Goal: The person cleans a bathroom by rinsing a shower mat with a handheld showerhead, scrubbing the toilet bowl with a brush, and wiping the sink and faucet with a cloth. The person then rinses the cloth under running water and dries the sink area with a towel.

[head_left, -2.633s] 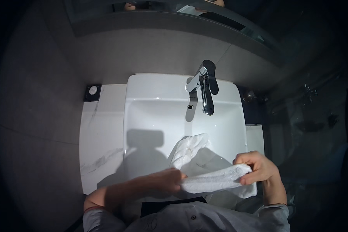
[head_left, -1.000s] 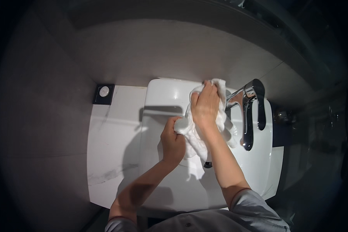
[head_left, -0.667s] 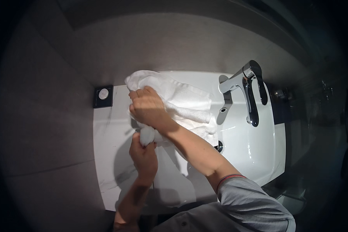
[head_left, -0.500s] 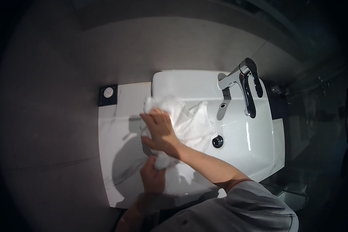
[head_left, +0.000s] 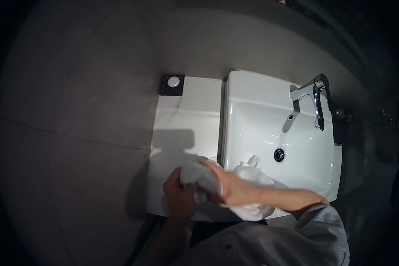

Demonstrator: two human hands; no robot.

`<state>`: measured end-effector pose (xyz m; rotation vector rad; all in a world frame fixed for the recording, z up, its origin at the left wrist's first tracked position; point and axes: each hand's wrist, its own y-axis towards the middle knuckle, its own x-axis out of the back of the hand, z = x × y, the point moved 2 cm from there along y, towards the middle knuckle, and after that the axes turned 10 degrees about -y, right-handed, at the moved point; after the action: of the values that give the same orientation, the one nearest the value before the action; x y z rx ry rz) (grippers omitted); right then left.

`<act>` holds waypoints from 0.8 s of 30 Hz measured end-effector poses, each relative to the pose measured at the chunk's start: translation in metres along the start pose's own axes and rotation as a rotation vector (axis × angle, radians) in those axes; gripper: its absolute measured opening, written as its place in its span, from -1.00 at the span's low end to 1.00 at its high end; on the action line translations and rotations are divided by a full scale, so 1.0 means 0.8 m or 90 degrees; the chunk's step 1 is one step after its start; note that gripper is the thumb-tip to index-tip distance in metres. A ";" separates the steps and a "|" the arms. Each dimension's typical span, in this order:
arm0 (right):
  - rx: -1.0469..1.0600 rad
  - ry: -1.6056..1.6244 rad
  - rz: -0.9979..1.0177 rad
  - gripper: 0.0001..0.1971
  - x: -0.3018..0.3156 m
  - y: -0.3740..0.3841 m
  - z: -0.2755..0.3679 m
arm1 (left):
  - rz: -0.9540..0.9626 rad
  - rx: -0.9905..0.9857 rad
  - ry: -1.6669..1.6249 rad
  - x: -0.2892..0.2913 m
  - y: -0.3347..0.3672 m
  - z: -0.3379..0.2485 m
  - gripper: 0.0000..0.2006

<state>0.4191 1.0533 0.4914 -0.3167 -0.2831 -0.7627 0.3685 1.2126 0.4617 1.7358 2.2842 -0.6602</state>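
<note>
Left hand (head_left: 180, 195): at the near edge of the white counter (head_left: 186, 119), fingers clenched on one end of a white cloth (head_left: 248, 186)
Right hand (head_left: 228, 186): crosses over from the right, fingers closed over the bunched cloth just beside the left hand
Cloth: crumpled — lies across the sink's front-left rim, part on the counter, part hanging over the near edge
Sink (head_left: 270, 119): white, rectangular, dark round drain (head_left: 279, 154) in the basin
Tap (head_left: 312, 95): chrome, at the sink's right — well apart from both hands
Button plate (head_left: 172, 84): dark square, round silver button, at the counter's far corner
</note>
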 end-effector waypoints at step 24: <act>0.024 -0.607 -0.265 -0.69 -0.032 0.314 -0.114 | -0.083 -0.074 0.318 0.138 -0.003 0.044 -0.84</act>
<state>0.5924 1.2058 0.3540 -0.5841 -1.2910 -0.9722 0.3302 1.2915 0.3855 1.8699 2.7102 -0.1068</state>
